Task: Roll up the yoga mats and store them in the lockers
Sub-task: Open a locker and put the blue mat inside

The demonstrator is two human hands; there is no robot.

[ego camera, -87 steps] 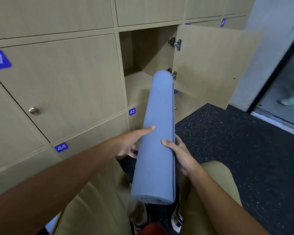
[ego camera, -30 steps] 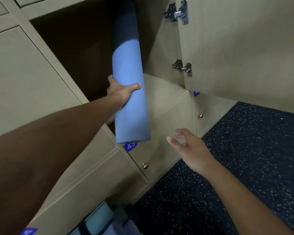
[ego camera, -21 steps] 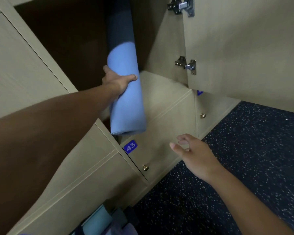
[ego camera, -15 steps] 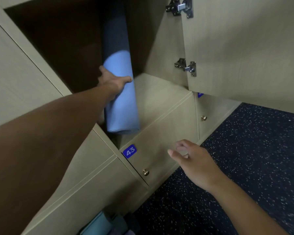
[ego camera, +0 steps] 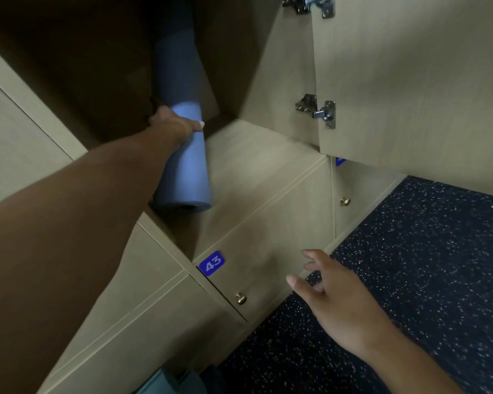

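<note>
Sliding it home: your left hand (ego camera: pixel 173 127) grips the rolled blue mat (ego camera: pixel 184 155), which lies almost wholly inside the open locker (ego camera: pixel 262 155). Your right hand (ego camera: pixel 336 302) hovers free, fingers spread. Next, I'd say: let go, then swing the door (ego camera: pixel 410 81) shut.

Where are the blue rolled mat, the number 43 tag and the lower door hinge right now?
blue rolled mat (ego camera: pixel 187 166), head view, lit side of the roll below the grip.
number 43 tag (ego camera: pixel 212 263), head view, middle of the tag.
lower door hinge (ego camera: pixel 319 112), head view, metal arm.
</note>
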